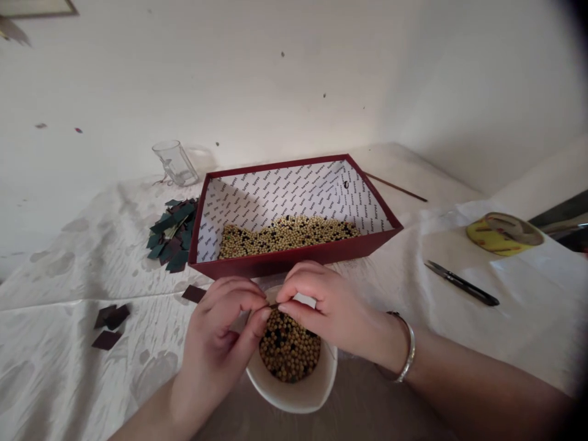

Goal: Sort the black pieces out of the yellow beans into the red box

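Over a white bowl of gold and black beads, both my hands meet with their fingertips close together. My left hand pinches thumb against forefinger near the bowl's far rim. Facing it, my right hand is closed in a similar pinch. Whatever lies between the fingertips is too small and dark to name. Just beyond the hands stands a dark red box with a white printed lining. A layer of gold and black beads covers its bottom.
Left of the box lies a heap of dark green and maroon pieces, with a few maroon pieces nearer me. A clear glass stands behind. At right are thread snips, a yellow round container and a thin brown stick.
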The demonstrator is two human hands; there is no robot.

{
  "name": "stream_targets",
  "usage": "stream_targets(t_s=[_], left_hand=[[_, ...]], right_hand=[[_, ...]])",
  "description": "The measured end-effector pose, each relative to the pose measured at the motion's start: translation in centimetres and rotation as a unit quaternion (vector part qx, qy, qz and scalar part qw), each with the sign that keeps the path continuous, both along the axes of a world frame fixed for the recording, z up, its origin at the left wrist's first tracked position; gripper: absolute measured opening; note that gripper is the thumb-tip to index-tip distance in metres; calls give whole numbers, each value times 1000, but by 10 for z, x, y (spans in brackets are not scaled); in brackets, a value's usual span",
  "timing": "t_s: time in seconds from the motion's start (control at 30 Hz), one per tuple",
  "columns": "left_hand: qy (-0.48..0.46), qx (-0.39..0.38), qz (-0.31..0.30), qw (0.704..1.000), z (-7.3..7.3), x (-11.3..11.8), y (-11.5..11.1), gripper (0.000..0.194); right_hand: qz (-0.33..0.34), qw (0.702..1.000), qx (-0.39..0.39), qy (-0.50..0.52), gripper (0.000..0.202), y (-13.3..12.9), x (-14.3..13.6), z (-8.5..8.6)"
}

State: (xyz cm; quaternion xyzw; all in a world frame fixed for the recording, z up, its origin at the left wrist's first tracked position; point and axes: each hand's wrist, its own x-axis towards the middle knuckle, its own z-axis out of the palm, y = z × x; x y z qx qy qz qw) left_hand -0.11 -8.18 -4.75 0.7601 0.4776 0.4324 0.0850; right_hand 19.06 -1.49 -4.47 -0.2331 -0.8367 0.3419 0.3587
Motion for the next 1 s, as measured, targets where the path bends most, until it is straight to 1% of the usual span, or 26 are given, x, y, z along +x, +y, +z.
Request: stream_targets(t_s=[0.07,0.13,0.2,0.27,0.3,0.33,0.37,0.4,0.43,0.47,0.5,0.53,0.57,0.67,0.73,0.8,0.9,1.0], left_hand=[[-4,-6,-1,1000,1,1,-1,13],[-15,-14,-1,1000,1,3,-4,12],[-21,-16,-3,1000,2,5,-7,13],[-19,-12,-9,1000,3,7,-8,14],[-19,-7,-14,1000,3,8,-9,14],[-18,-6,-17,1000,4,8,-9,15],[-18,-3,-19,1000,4,9,-8,15],[-17,-4,-20,1000,4,9,-8,15],[-17,-4,-19,1000,4,9,-8,14],[-17,-3,-18,1000,4,9,-8,14],[-16,-3,-18,1000,5,9,-8,14],[-16,-4,-17,1000,5,9,-8,13],[-17,-5,-16,1000,5,10,-8,13],[-21,-6,-14,1000,5,10,-9,13],[-23,-5,-14,1000,4,10,-10,13],[-24,-5,-16,1000,4,9,-10,13],[-25,-5,-12,1000,4,9,-10,12],[-28,-4,-4,1000,3,8,-9,11]], right_hand=[[-3,1000,20,13,7,-1,1,1],[-20,997,56,45,7,-1,5,5],[-68,988,104,92,9,2,11,13],[-144,973,140,116,10,12,19,23],[-184,966,145,107,11,20,24,29],[-216,964,138,76,12,30,28,35],[-238,963,125,26,12,41,31,42],[-243,963,110,-37,12,53,34,48],[-224,962,97,-122,13,66,35,54],[-192,954,82,-215,16,79,35,59],[-158,933,69,-315,20,91,33,62],[-118,897,58,-423,23,102,30,64],[-102,876,44,-470,20,112,26,63],[-83,829,23,-553,21,131,10,55],[-84,801,20,-593,24,134,1,48],[-85,777,21,-623,27,133,-6,45],[-71,754,16,-653,31,124,-10,48],[-56,738,4,-672,31,116,-11,54]])
